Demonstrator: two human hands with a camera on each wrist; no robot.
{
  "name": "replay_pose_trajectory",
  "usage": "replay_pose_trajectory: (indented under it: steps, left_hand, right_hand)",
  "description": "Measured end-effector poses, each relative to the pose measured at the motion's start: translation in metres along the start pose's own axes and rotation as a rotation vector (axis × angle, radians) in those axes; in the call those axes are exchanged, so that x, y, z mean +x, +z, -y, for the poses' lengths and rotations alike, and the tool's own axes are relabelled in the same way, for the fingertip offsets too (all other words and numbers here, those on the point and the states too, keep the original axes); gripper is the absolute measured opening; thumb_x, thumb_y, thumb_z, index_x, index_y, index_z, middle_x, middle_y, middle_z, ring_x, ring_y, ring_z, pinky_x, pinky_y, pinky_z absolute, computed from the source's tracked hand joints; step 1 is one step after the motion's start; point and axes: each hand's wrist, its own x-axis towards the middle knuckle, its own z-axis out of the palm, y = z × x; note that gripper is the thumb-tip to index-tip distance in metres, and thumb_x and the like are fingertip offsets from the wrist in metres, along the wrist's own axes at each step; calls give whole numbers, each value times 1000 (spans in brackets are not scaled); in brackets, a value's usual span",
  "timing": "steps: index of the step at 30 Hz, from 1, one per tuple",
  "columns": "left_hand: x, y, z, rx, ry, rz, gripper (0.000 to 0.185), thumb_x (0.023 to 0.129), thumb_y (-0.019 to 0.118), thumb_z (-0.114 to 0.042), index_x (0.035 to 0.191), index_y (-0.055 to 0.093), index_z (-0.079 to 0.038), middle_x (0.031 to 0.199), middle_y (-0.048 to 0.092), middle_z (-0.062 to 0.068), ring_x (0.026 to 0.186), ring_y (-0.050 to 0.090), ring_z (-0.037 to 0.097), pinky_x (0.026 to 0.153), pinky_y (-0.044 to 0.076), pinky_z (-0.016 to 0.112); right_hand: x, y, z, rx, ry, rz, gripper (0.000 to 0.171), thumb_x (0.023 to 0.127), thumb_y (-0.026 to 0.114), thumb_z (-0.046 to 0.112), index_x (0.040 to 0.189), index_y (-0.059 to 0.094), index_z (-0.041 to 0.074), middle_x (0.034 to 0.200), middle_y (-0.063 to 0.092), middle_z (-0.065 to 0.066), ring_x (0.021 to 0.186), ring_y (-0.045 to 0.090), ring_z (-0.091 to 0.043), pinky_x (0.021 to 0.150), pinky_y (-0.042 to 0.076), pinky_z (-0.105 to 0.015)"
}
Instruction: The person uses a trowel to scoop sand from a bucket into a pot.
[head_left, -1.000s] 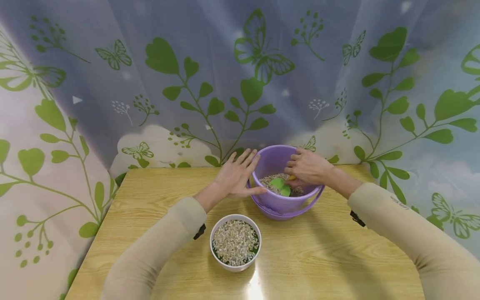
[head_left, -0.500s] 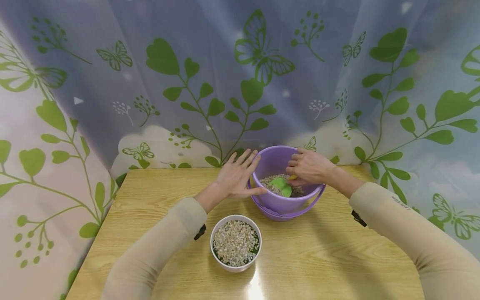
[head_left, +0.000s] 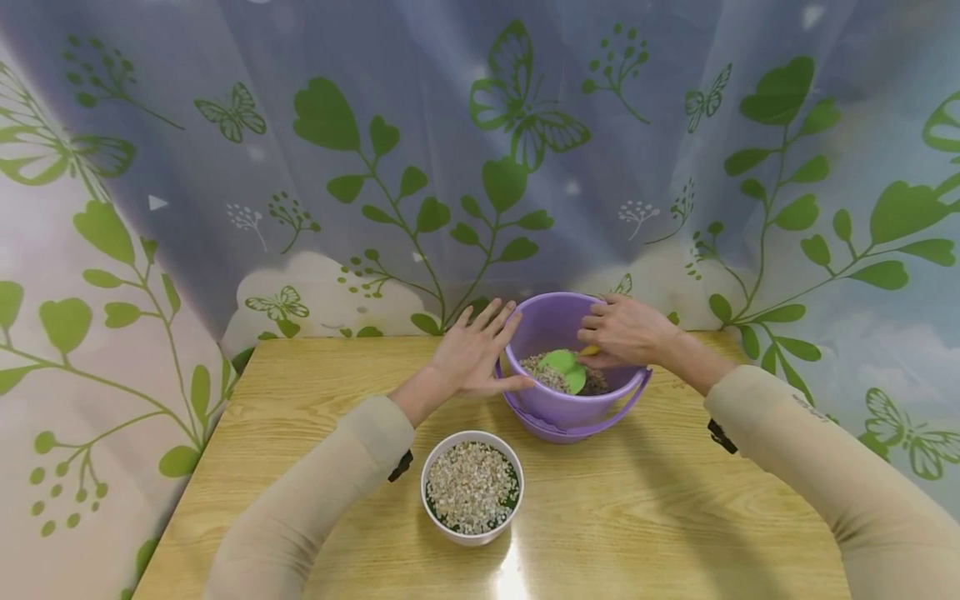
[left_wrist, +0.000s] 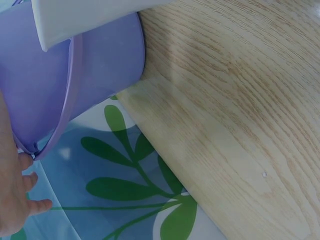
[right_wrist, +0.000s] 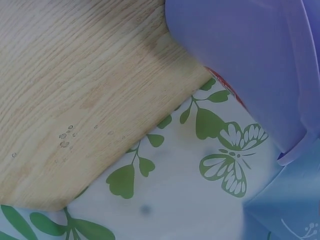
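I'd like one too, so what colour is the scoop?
The scoop is bright green with a yellow handle, best seen in the head view.

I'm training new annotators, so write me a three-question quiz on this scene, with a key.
1. Which hand grips the green scoop: a) left, b) right, c) neither?
2. True or false: the white bowl stands on the table, nearer the person than the purple bucket.
3. Fill in the colour: the visible part of the scoop's handle is ____.

Key: 1. b, the right hand; 2. true; 3. yellow.
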Motion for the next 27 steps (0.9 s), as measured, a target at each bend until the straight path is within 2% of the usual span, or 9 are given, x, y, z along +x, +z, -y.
replay_pose_trajectory:
  steps: [5, 12, 27]
  left_hand:
    - [0, 1, 0, 6, 2, -7, 116, 91, 34, -92, 171, 12, -11, 179, 19, 10, 166, 21, 31, 132, 29, 56]
    - [0, 1, 0, 23, 1, -17, 116, 91, 33, -92, 171, 13, -10, 178, 20, 11, 166, 22, 31, 131, 32, 57]
    - [-1, -1, -1, -8, 3, -22, 116, 91, 37, -91, 170, 15, -9, 178, 21, 12, 166, 21, 31, 131, 31, 58]
  right_hand:
    - [-3, 0, -1, 6, 11, -17, 41, 90, 75, 57, 77, 63, 19, 76, 69, 4, 74, 60, -19, 70, 51, -35]
    - [-6, -2, -2, 37, 59, 8, 39, 92, 71, 56, 78, 64, 20, 75, 68, 4, 73, 60, -19, 68, 49, -34]
    - [-12, -3, -3, 65, 115, -28, 34, 93, 69, 52, 83, 67, 19, 75, 69, 4, 73, 61, -19, 66, 48, -33]
